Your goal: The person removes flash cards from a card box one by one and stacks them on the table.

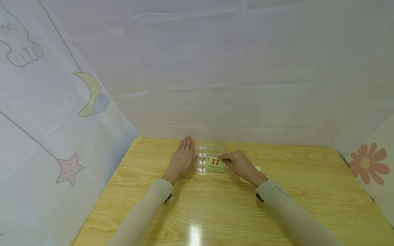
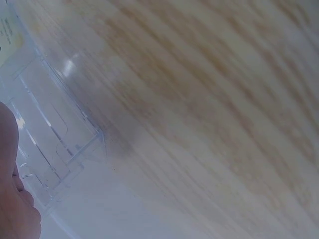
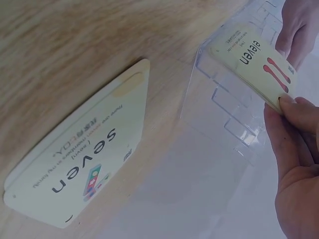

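Note:
A clear plastic stepped card holder stands at the back of the wooden table. My left hand lies along its left side, fingers straight and pointing to the wall. With thumb and fingers, my right hand pinches the upper right edge of a pale yellow flashcard printed with a red 11 and "eleven". That card leans in the front right part of the holder, its lower edge within the clear front lip. In the left wrist view, the holder's empty left tiers show beside the hand.
A small stack of flashcards, with "seven" on top, lies on the table right of the holder, partly under my right wrist in the head view. A pale fabric wall rises directly behind the table, with printed sheets on both sides.

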`<move>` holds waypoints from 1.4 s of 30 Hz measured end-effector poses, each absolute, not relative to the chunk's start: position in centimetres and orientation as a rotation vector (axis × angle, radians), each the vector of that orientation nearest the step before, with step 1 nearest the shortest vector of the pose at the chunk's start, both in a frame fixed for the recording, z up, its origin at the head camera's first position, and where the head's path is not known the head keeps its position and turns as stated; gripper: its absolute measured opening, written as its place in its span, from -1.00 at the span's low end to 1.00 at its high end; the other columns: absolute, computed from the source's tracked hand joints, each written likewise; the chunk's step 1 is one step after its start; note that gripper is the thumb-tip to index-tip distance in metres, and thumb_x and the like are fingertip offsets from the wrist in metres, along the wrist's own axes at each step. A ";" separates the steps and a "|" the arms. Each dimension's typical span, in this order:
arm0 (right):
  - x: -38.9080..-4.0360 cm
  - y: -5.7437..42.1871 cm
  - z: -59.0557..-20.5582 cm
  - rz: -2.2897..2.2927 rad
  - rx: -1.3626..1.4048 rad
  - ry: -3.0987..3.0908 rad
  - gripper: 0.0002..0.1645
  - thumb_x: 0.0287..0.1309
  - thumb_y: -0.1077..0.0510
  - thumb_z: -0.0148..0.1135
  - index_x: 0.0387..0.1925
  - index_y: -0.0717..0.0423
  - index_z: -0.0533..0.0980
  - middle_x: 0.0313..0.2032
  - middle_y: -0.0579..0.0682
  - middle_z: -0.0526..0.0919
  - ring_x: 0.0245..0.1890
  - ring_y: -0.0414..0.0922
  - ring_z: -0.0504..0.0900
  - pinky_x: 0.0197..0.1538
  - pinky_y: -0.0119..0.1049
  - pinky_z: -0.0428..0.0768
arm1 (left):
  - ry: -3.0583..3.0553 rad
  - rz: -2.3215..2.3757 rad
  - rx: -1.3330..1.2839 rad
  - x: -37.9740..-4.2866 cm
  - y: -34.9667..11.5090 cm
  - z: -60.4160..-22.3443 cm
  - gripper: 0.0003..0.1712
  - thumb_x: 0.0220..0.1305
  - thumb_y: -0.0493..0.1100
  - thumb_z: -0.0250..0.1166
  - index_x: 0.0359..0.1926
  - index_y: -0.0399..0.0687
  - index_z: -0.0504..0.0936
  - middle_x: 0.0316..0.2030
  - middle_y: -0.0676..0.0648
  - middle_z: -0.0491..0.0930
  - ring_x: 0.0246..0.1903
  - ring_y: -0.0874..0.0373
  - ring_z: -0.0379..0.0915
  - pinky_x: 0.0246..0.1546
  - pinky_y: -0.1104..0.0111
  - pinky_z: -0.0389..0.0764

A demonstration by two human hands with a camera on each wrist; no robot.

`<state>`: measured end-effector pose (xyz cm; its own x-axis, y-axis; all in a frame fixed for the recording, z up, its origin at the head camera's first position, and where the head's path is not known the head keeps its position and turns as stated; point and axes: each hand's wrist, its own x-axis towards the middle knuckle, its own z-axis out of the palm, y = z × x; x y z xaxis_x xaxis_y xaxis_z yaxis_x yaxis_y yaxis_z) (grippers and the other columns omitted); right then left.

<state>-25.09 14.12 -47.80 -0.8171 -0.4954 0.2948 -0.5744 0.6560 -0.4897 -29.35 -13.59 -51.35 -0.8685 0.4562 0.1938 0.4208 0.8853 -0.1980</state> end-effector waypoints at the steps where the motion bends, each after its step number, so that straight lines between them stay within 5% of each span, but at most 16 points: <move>1: -25.1 14.2 -47.8 0.881 0.894 -2.733 -0.66 0.31 0.38 0.34 0.08 0.18 0.75 -0.06 0.13 0.86 -0.11 -0.01 0.86 -0.15 -0.25 0.82 | -2.817 0.218 -0.665 -29.4 -13.6 -51.4 -0.16 0.69 0.13 -0.08 0.63 -0.42 0.01 0.66 -0.39 -0.05 0.68 -0.22 -0.07 0.71 0.00 0.05; 26: -25.3 14.8 -48.0 0.933 0.917 -2.629 -0.69 0.35 0.31 0.35 0.09 0.12 0.74 -0.05 0.09 0.86 -0.11 -0.04 0.87 -0.08 -0.26 0.83 | -2.838 0.195 -0.672 -29.1 -13.4 -51.6 -0.16 0.70 0.13 -0.11 0.64 -0.41 -0.04 0.67 -0.38 -0.08 0.70 -0.20 -0.23 0.72 0.00 0.01; 42: -25.5 15.1 -47.1 1.494 0.684 -2.649 -0.73 0.34 0.27 0.37 0.03 0.12 0.78 0.01 0.21 0.82 -0.11 0.01 0.87 -0.10 -0.37 0.82 | -2.813 0.250 -0.654 -29.4 -13.7 -51.7 -0.14 0.70 0.15 -0.10 0.64 -0.40 -0.06 0.67 -0.38 -0.08 0.68 -0.22 -0.09 0.72 0.02 -0.02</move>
